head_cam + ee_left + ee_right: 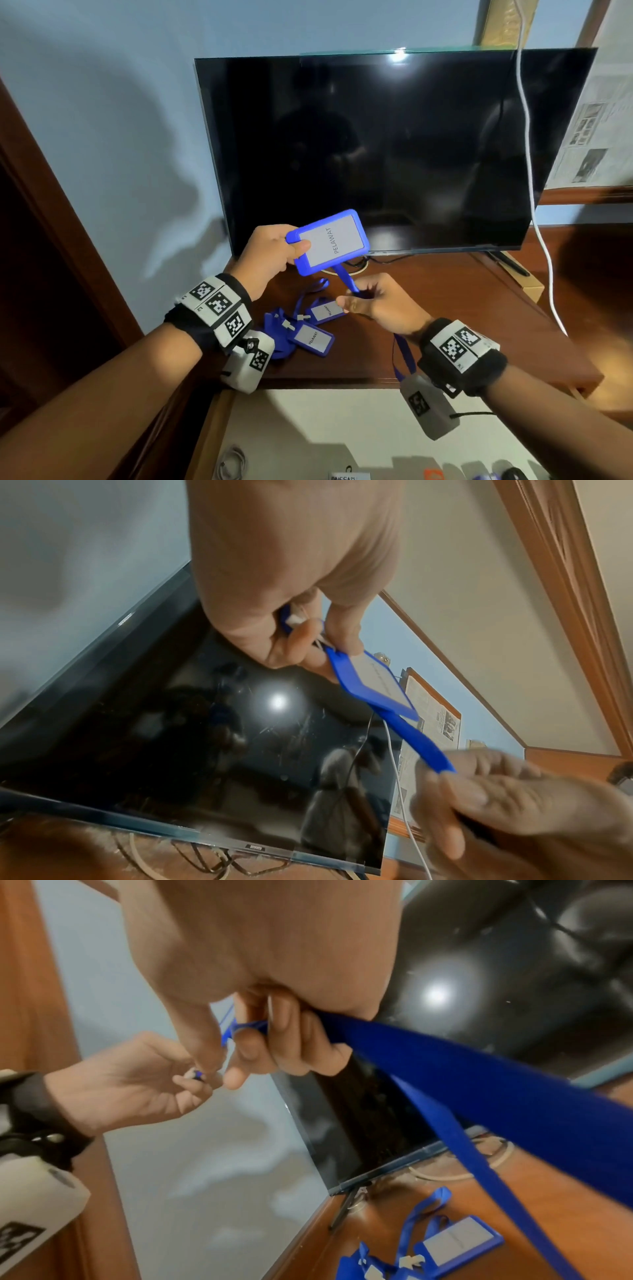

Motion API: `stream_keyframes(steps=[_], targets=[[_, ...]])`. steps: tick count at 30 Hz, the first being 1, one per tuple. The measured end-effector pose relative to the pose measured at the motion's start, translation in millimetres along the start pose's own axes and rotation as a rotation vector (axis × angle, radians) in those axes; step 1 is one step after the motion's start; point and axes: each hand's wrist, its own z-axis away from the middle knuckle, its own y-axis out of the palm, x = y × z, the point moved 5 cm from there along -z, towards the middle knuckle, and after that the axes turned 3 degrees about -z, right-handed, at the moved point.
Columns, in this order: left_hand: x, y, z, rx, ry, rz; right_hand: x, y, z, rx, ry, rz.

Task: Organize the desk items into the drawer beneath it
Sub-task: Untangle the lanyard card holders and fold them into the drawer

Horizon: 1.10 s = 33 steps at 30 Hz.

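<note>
Two hands are busy above the dark brown wooden desk (428,308), and both have hold of the same item. The left hand (270,257) is raised in front of the screen; its thumb and curled fingers pinch the short edge of a blue plastic badge holder with a white card reading "PELAWAT" (330,241), at the end where the white clip sits, and the holder is tilted in the air, not touching the desk. From the holder a blue flat woven lanyard (344,277) runs down to the right hand (380,305), which is lower and nearer to the person. The fingers of this hand are curled round the strap, and the rest of the strap passes under the right wrist and hangs down toward the drawer. On the desk, between the two forearms, lie two more blue badge holders with white cards (317,329), close beside each other and with their own blue straps bunched at their left side. Behind them a large black flat television (376,147) stands on the desk against the pale blue wall, switched off. A white cable (529,164) hangs down in front of its right part. Below the front edge of the desk the open wooden drawer with a pale bottom (308,421) is seen, and a few small things lie at its near end, too cut off to name.
</note>
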Motion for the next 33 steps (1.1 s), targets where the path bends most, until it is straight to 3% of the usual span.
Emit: stream_keyframes(steps=[4, 8, 13, 17, 23, 26, 30, 33], targets=[[0.8, 7.6, -1.5, -0.060, 0.069, -0.069, 5.0, 10.3, -8.5, 0.067, -0.004, 0.134], [1.1, 18.3, -1.9, 0.003, 0.180, -0.296, 28.4, 4.1, -15.8, 0.105, -0.064, 0.240], [3.5, 35.6, 2.7, 0.243, 0.221, -0.533, 46.5, -15.1, -27.8, 0.159, -0.078, 0.355], [1.5, 43.3, 9.4, 0.474, 0.176, -0.510, 49.3, -30.3, -35.7, 0.209, -0.068, 0.399], [-1.7, 47.0, 20.5, 0.730, 0.118, -0.396, 43.6, -38.7, -30.5, 0.174, -0.048, 0.215], [-6.7, 45.6, 21.9, 0.724, 0.089, -0.292, 26.4, -35.8, -28.7, 0.149, -0.005, 0.081], [-11.8, 36.5, 13.7, 0.576, 0.088, -0.162, 2.0, -32.8, -22.8, -0.028, 0.045, -0.174], [-10.3, 33.1, 9.2, 0.466, 0.098, -0.069, -7.7, -22.4, -12.8, -0.077, 0.044, -0.200]])
